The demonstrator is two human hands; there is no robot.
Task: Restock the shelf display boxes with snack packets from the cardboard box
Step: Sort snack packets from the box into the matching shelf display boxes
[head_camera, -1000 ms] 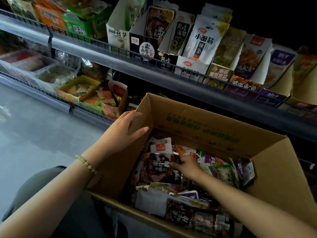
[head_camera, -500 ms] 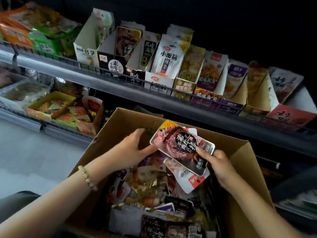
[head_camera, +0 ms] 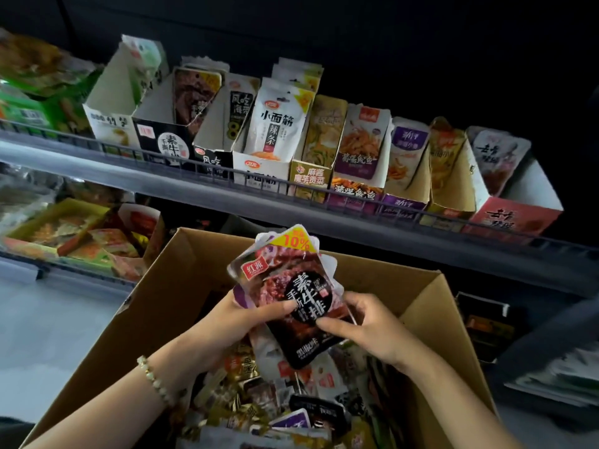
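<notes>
Both hands hold a small stack of dark snack packets [head_camera: 291,286] upright above the open cardboard box [head_camera: 168,286]. The front packet shows a black round label and a yellow 10% corner. My left hand [head_camera: 246,322] grips the stack's left edge with the thumb on the front. My right hand [head_camera: 363,325] pinches its lower right side. Several more packets [head_camera: 269,406] fill the box below. On the upper shelf, a matching black display box [head_camera: 168,145] stands among a row of display boxes, with one dark packet [head_camera: 194,95] in it.
The grey wire-fronted shelf rail [head_camera: 291,186] runs across above the box. Other display boxes [head_camera: 356,147] hold white, purple and red packets. A lower shelf at left carries yellow trays [head_camera: 64,228] of snacks. Pale floor [head_camera: 48,335] lies at left.
My right hand lifted dark packets out of the box. My left hand left the box flap and took the stack's left edge. The stack turned upright and the view tilted up toward the shelf.
</notes>
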